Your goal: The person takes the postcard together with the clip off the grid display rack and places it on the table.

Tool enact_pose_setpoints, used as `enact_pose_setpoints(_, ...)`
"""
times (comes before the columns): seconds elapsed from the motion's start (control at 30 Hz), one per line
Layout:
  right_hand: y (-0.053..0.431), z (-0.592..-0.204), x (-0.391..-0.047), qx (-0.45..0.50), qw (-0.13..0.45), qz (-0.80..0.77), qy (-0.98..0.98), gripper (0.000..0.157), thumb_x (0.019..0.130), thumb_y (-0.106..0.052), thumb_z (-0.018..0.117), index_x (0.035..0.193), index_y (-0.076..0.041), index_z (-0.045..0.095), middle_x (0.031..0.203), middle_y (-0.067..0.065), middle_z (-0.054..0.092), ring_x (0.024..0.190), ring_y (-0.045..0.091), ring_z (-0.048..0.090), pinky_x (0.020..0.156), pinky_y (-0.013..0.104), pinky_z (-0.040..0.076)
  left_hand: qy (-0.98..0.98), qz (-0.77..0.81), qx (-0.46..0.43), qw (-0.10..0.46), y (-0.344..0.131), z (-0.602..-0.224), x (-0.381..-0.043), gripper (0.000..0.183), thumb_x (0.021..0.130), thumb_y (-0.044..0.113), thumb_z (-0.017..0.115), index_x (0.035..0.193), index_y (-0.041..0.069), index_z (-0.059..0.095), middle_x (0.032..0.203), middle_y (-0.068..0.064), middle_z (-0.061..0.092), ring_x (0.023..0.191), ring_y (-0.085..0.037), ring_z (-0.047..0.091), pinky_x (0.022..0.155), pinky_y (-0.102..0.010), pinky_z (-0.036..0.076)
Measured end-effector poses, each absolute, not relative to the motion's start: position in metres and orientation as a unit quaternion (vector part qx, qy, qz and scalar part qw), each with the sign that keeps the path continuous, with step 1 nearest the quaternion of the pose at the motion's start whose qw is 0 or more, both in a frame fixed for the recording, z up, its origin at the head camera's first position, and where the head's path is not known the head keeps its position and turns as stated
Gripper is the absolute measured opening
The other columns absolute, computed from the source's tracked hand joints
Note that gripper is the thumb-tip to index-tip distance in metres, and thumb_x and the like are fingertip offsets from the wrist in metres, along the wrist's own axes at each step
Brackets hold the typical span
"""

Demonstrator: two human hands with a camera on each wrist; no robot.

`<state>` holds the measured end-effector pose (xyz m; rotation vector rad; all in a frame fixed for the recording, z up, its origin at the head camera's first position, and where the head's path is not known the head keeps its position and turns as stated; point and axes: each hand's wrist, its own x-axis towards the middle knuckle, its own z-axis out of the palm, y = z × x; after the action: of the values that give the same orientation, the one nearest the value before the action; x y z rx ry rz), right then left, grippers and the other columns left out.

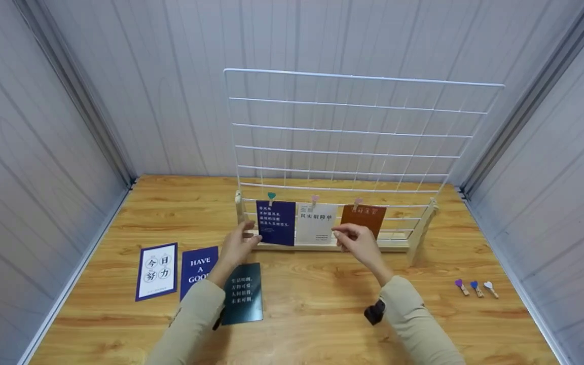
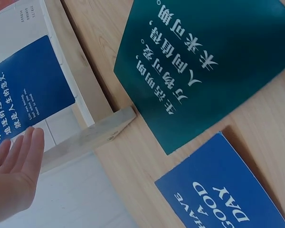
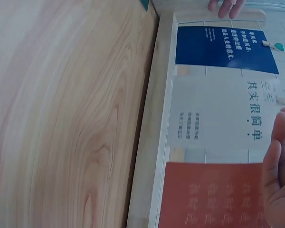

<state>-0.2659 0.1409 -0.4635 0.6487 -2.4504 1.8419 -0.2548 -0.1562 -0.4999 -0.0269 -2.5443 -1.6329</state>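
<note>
Three cards hang by small heart-topped clothespins on a white wire grid (image 1: 363,135). They are a dark blue card (image 1: 277,225) under a teal-heart clothespin (image 1: 271,196), a white card (image 1: 316,225) and an orange-red card (image 1: 370,219), each under a pink-heart clothespin. Beside the blue card's lower left edge is my left hand (image 1: 239,247), its fingers fairly straight in the left wrist view and holding nothing. My right hand (image 1: 360,244) is in front of the orange card, fingertips near the white card's right edge. Between its fingers I see nothing; contact with the cards is unclear.
A wooden base (image 1: 393,246) carries the grid. On the table at left lie a purple-bordered white card (image 1: 156,271), a blue "HAVE A GOOD DAY" card (image 1: 198,261) and a dark green card (image 1: 244,294). Three loose clothespins (image 1: 477,289) lie at right. Panel walls enclose the table.
</note>
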Motion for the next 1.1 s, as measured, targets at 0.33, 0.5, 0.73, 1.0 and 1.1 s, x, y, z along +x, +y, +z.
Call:
enact_pose_setpoints(0.33, 0.114, -0.466, -0.269, 0.191, 0.0, 0.614, -0.765, 0.019, 0.085, 0.0, 0.054, 0.099, 0.012, 0.06, 0.069, 0.029, 0.055, 0.053, 0.016, 0.052, 0.048, 0.027, 0.048, -0.834, -0.547, -0.018, 0.069, -0.153, -0.5, -0.26, 0.047, 0.082, 0.006, 0.058, 0.125, -0.004, 0.042, 0.119, -0.022, 0.048, 0.103, -0.036, 0.048, 0.084, -0.041, 0.042)
enact_pose_setpoints(0.5, 0.102, -0.468, -0.272, 0.171, -0.005, 0.641, -0.748, 0.021, 0.085, 0.001, 0.054, 0.1, 0.016, 0.057, 0.067, 0.026, 0.054, 0.051, 0.02, 0.051, 0.047, 0.026, 0.048, -0.829, -0.555, -0.01, 0.07, -0.152, -0.5, -0.263, 0.046, 0.082, 0.005, 0.058, 0.125, -0.001, 0.042, 0.118, -0.022, 0.048, 0.103, -0.035, 0.049, 0.084, -0.041, 0.042)
enact_pose_setpoints(0.73, 0.084, -0.469, -0.277, 0.161, -0.014, 0.666, -0.728, 0.024, 0.085, 0.0, 0.054, 0.103, 0.016, 0.056, 0.067, 0.024, 0.055, 0.051, 0.02, 0.052, 0.048, 0.026, 0.048, -0.823, -0.565, -0.009, 0.065, -0.151, -0.502, -0.266, 0.044, 0.082, 0.005, 0.058, 0.124, 0.0, 0.042, 0.119, -0.023, 0.046, 0.105, -0.037, 0.047, 0.085, -0.043, 0.041)
enact_pose_setpoints(1.0, 0.064, -0.467, -0.28, 0.165, -0.028, 0.691, -0.703, 0.025, 0.086, 0.002, 0.051, 0.106, 0.017, 0.053, 0.07, 0.025, 0.055, 0.054, 0.02, 0.052, 0.05, 0.025, 0.047, -0.82, -0.57, -0.004, 0.051, -0.148, -0.504, -0.269, 0.049, 0.082, 0.005, 0.058, 0.127, -0.002, 0.038, 0.121, -0.024, 0.045, 0.106, -0.04, 0.045, 0.085, -0.044, 0.041)
enact_pose_setpoints(1.1, 0.057, -0.466, -0.281, 0.164, -0.033, 0.698, -0.696, 0.026, 0.087, 0.0, 0.052, 0.108, 0.015, 0.053, 0.072, 0.027, 0.055, 0.054, 0.022, 0.053, 0.05, 0.024, 0.047, -0.818, -0.573, -0.003, 0.049, -0.147, -0.505, -0.27, 0.05, 0.083, 0.005, 0.058, 0.127, -0.002, 0.038, 0.121, -0.024, 0.045, 0.107, -0.039, 0.045, 0.085, -0.044, 0.041)
